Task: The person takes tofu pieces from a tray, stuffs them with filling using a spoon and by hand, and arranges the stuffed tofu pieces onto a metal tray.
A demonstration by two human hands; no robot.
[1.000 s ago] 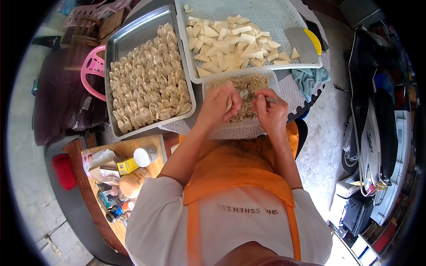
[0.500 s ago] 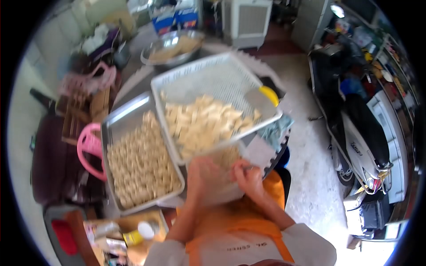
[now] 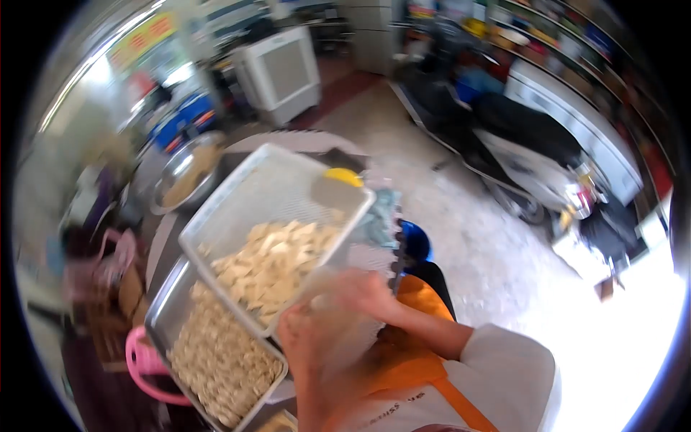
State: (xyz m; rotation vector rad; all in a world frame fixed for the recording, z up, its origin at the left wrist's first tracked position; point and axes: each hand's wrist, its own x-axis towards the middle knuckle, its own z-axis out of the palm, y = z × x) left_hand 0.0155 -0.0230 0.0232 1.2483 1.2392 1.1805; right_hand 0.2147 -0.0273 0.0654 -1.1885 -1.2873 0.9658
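My left hand [image 3: 299, 333] is curled near the lower corner of the white tray; whatever it holds is too blurred to make out. Close to its right, my right hand [image 3: 363, 291] is smeared by motion, with a small pale blur by its fingers. Under both hands lies the container of crumbly filling [image 3: 332, 302], mostly hidden. Cut wrapper pieces [image 3: 277, 259] lie in the white tray [image 3: 216, 216], beside a scraper with a yellow handle [image 3: 343, 176]. Rows of shaped dumplings [image 3: 223, 356] fill much of the metal tray [image 3: 169, 291] at the lower left.
A metal bowl [image 3: 188, 173] stands behind the white tray. A teal cloth [image 3: 380, 216] lies at the table's right edge, above a blue bucket [image 3: 415, 241]. A pink chair [image 3: 144, 367] is at the left. Beyond are a scooter [image 3: 533, 129] and a white cooler [image 3: 277, 72].
The view has swung up and to the right, so more of the room shows. My right hand has moved slightly closer to the white tray. The spoon seen earlier can no longer be made out clearly.
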